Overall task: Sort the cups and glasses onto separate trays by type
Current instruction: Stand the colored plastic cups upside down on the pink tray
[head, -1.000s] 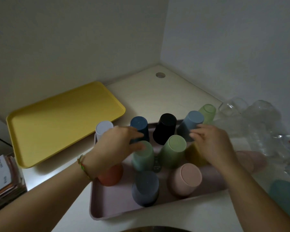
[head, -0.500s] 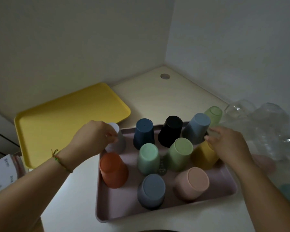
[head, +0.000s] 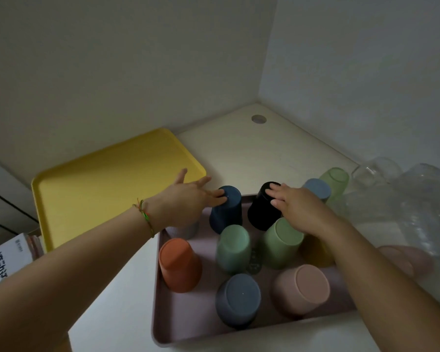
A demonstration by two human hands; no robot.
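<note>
Two bare hands reach over the pink tray [head: 158,313], both opened flat and holding nothing. The left hand [head: 188,196] has its fingers straight and spread wide. Its lower fingertips touch the upturned base of the dark blue cup [head: 226,212] at the tray's far edge, and its thumb points over the near corner of the yellow tray [head: 107,194]. A woven bracelet [head: 144,215] circles that wrist. The right hand [head: 299,208] lies with its fingers extended and close together, resting on the base of the black cup [head: 259,214], just beside the blue one.

All cups in the tray stand upside down. A pale ribbed cup [head: 181,231] sits in the far-left corner, largely hidden under the left hand. The orange cup [head: 179,265] is at the left edge, with the mint cup [head: 233,247] and light green cup [head: 280,243] at the centre. The slate cup [head: 238,298] and pink cup [head: 302,288] stand along the near edge. A yellow cup [head: 315,252] is partly covered by the right forearm, and a light blue cup [head: 315,188] shows at the far-right corner.

Tray floor shows at the near-left corner. Pale surface [head: 264,153] lies open beyond the tray's far edge, as far as the wall corner. The yellow tray lies along the left, its corner near the pink tray's far-left corner.

Clear glasses [head: 404,199] crowd the surface's right edge, with a translucent green cup [head: 335,179] just beside them. A printed book [head: 3,260] lies at the left edge.
</note>
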